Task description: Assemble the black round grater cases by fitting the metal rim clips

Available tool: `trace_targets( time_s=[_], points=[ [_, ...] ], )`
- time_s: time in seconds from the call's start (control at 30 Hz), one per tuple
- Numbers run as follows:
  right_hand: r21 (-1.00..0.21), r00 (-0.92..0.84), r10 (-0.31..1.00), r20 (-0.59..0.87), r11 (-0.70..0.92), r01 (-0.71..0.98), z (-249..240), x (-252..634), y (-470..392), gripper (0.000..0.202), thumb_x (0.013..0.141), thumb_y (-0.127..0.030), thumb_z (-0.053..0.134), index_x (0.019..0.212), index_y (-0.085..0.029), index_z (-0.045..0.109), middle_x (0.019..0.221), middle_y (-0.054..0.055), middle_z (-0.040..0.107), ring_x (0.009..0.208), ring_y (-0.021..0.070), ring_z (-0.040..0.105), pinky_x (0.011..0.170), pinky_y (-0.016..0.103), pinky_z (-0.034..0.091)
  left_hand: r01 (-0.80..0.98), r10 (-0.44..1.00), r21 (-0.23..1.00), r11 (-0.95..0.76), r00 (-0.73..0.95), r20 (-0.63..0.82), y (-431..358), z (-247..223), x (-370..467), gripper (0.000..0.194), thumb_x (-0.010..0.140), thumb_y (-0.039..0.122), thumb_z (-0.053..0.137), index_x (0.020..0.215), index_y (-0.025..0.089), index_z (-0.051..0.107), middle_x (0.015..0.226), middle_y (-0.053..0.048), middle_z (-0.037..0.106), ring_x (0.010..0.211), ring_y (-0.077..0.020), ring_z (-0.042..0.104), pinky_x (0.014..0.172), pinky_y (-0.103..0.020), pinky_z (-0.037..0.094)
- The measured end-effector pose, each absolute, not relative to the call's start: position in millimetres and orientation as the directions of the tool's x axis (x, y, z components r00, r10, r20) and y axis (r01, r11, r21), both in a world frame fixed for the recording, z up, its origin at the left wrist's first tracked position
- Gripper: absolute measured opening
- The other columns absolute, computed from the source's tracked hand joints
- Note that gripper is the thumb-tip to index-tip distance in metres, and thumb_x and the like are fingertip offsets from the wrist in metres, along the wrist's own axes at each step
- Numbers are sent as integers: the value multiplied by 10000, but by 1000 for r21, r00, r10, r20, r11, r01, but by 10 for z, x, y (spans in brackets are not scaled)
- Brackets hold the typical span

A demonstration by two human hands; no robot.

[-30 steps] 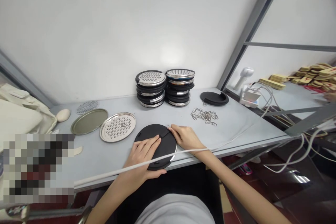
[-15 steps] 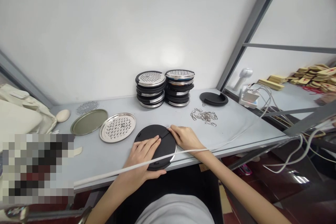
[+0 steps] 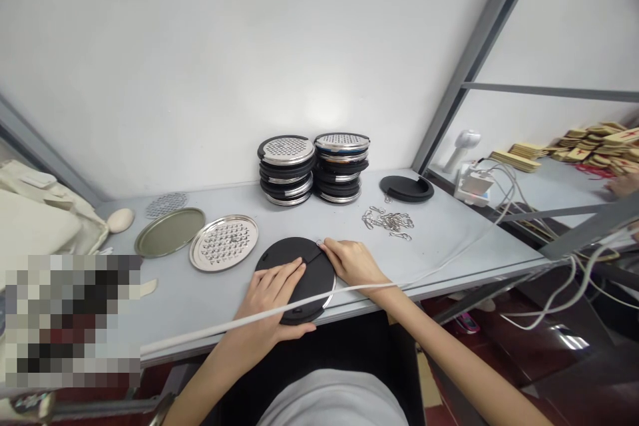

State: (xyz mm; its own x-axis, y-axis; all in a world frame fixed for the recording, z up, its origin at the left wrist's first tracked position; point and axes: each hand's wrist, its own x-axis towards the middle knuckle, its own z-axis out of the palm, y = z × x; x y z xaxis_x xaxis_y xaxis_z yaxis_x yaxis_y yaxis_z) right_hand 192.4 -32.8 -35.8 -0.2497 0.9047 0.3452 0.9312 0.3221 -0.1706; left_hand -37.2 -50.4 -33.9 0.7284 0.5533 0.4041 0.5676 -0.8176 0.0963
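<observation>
A round black grater holder [image 3: 313, 278] lies at the table's front edge, with a strip of silver rim showing at its right. My left hand [image 3: 269, 296] grips its left side, fingers across the top and thumb at the near edge. At its upper right edge, my right hand [image 3: 355, 265] pinches a small metal hook [image 3: 320, 243], partly hidden by the fingertips. A thin dark line runs from the hook across the holder. Loose metal hooks [image 3: 392, 219] lie in a pile beyond my right hand. To the left rests a silver grater plate [image 3: 224, 244] with raised holes.
Two stacks of graters [image 3: 287, 150] stand against the wall. An empty black holder [image 3: 407, 190] sits at the back right. A green round plate [image 3: 170, 234], a perforated disc [image 3: 166, 205] and a whitish oval object [image 3: 120, 219] lie left. A white cable [image 3: 224, 326] crosses in front.
</observation>
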Motion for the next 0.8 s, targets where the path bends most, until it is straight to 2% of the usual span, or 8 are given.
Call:
trace_targets(
  time_s=[0.23, 0.8],
  points=[
    [-160, -258, 897, 359, 331, 930, -373, 1926, -319, 323, 1006, -298, 332, 788, -187, 544, 625, 25, 636, 527, 130, 553, 541, 242, 244, 584, 577, 110, -805, 726, 374, -509, -342, -376, 815, 765, 502, 704, 1429, 195, 346, 1401, -124, 481, 1179, -289, 493, 968, -402, 349],
    [-142, -274, 885, 377, 348, 927, -386, 1917, -318, 329, 1006, -279, 332, 777, -180, 548, 602, 16, 606, 512, 123, 512, 542, 249, 235, 573, 552, 77, -816, 733, 397, -509, -334, -370, 859, 709, 482, 763, 1400, 156, 369, 1397, -123, 487, 1168, -282, 499, 955, -389, 351]
  ],
)
